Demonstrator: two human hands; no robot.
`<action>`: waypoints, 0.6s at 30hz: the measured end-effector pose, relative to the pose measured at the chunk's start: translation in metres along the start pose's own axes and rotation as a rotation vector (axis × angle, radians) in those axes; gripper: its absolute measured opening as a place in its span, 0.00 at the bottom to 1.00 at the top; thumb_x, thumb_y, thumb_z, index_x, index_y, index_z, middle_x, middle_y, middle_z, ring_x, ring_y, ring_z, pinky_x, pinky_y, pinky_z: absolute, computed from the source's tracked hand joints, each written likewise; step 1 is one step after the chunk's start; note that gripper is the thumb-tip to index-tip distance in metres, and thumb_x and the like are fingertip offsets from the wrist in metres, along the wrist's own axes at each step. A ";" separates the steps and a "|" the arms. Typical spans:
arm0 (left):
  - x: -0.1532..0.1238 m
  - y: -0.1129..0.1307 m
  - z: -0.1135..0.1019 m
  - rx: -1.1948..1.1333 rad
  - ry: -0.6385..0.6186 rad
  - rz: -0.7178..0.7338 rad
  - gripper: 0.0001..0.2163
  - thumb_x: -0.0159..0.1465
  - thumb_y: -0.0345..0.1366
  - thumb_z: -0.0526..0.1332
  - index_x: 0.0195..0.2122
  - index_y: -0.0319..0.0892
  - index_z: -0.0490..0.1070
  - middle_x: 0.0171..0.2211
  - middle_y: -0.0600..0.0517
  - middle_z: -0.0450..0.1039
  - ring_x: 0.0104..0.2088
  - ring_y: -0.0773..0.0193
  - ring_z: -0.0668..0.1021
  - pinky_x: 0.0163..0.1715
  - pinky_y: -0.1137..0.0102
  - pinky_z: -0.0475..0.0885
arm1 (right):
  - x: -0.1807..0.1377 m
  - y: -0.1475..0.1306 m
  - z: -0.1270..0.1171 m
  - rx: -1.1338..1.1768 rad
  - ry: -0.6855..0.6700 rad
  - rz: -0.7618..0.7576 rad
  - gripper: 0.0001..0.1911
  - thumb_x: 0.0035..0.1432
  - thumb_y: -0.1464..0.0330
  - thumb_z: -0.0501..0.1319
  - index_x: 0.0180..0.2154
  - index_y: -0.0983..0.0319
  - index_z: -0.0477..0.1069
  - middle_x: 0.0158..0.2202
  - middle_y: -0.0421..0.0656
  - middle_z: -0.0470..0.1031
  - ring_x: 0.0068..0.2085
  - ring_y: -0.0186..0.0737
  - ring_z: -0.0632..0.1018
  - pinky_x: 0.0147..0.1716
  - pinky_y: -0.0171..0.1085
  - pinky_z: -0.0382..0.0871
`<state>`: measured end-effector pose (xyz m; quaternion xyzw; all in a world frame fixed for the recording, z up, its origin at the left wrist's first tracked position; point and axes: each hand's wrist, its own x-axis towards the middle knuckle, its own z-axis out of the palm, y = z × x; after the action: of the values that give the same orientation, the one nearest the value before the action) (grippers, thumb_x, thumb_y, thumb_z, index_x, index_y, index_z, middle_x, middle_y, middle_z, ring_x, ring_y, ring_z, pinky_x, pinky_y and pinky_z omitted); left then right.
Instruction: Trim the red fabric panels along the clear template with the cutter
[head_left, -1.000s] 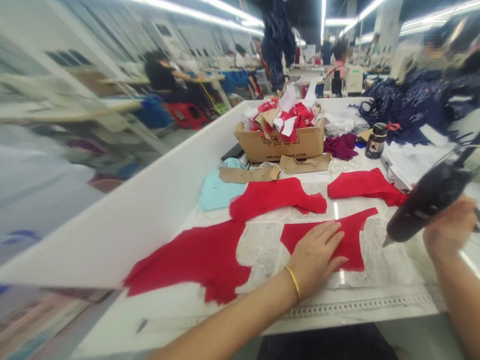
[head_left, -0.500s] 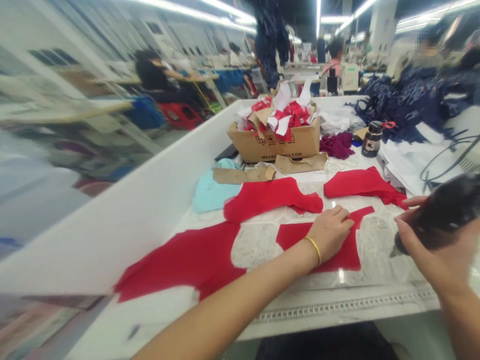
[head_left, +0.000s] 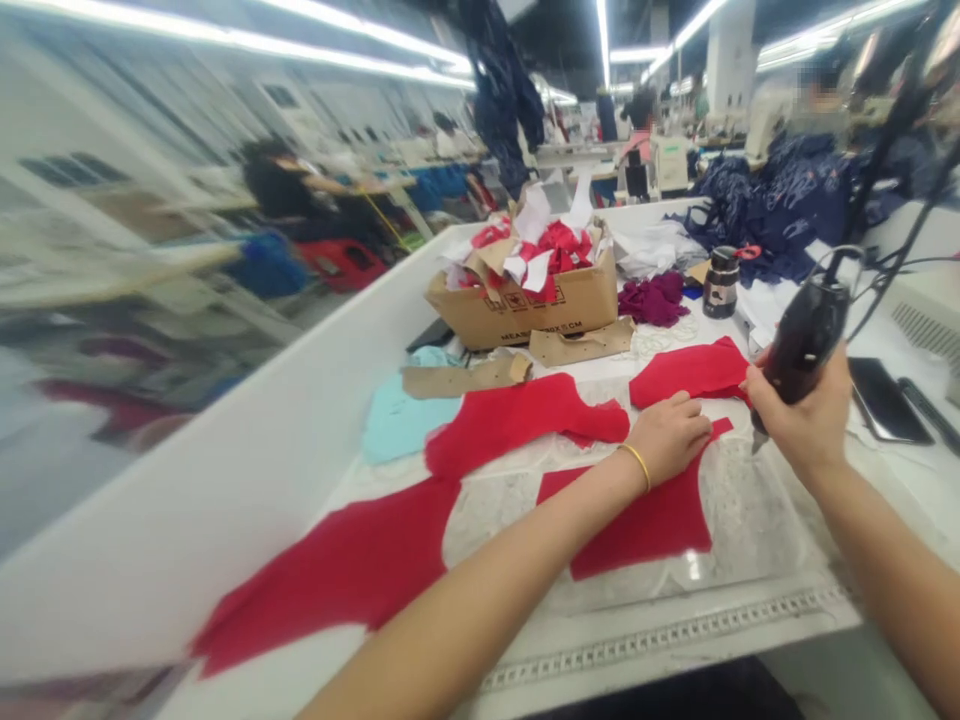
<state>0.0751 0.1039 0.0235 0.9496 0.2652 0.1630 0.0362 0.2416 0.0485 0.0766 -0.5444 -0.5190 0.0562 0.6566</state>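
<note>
My right hand (head_left: pixel 811 415) is wrapped round a black corded power tool (head_left: pixel 806 335) with a narrow pointed tip. The tool is tilted, its tip aimed down just right of a cut red fabric piece (head_left: pixel 637 525). I cannot tell whether the tip touches the table. My left hand (head_left: pixel 675 438), a yellow band at its wrist, rests at the upper edge of that piece with curled fingers closed on the cloth; its fingertips are partly hidden. Another red piece (head_left: pixel 690 370) lies just beyond my left hand. More red cloth (head_left: pixel 337 560) spreads to the left.
A cardboard box (head_left: pixel 525 310) of scraps stands at the back, near brown card strips (head_left: pixel 581 342). Light blue pieces (head_left: pixel 405 415) lie left. A dark jar (head_left: pixel 721 285), a phone (head_left: pixel 891 400) and navy cloth (head_left: pixel 787 200) are to the right. A measuring tape (head_left: pixel 660 635) runs along the front edge.
My right hand has moved left and inward with the tool, which now stands more upright with its tip nearer the red piece. My left hand stays on the cloth. The view has shifted slightly.
</note>
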 end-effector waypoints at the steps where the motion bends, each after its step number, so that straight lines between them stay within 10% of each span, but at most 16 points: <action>1: 0.002 0.001 0.001 -0.005 0.039 -0.038 0.10 0.73 0.32 0.57 0.45 0.40 0.78 0.36 0.46 0.76 0.42 0.55 0.76 0.43 0.63 0.76 | 0.003 0.004 0.005 0.007 0.009 -0.011 0.15 0.49 0.62 0.66 0.37 0.56 0.63 0.28 0.38 0.73 0.27 0.39 0.75 0.28 0.41 0.72; 4: 0.000 0.007 0.004 -0.025 0.136 -0.127 0.16 0.76 0.32 0.51 0.61 0.37 0.69 0.39 0.45 0.77 0.43 0.55 0.77 0.44 0.60 0.78 | 0.010 0.014 0.017 -0.002 0.039 -0.015 0.15 0.50 0.62 0.66 0.35 0.56 0.61 0.27 0.36 0.70 0.25 0.37 0.72 0.27 0.40 0.70; 18: -0.039 0.019 0.027 -0.176 -0.006 0.005 0.23 0.77 0.48 0.51 0.66 0.37 0.64 0.66 0.37 0.68 0.67 0.47 0.71 0.66 0.50 0.71 | 0.012 0.049 0.039 0.218 0.121 -0.004 0.15 0.51 0.61 0.67 0.37 0.56 0.64 0.26 0.35 0.69 0.26 0.36 0.72 0.30 0.40 0.73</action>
<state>0.0621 0.0678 -0.0101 0.9438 0.2474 0.1832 0.1199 0.2420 0.1019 0.0413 -0.4712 -0.4701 0.0781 0.7422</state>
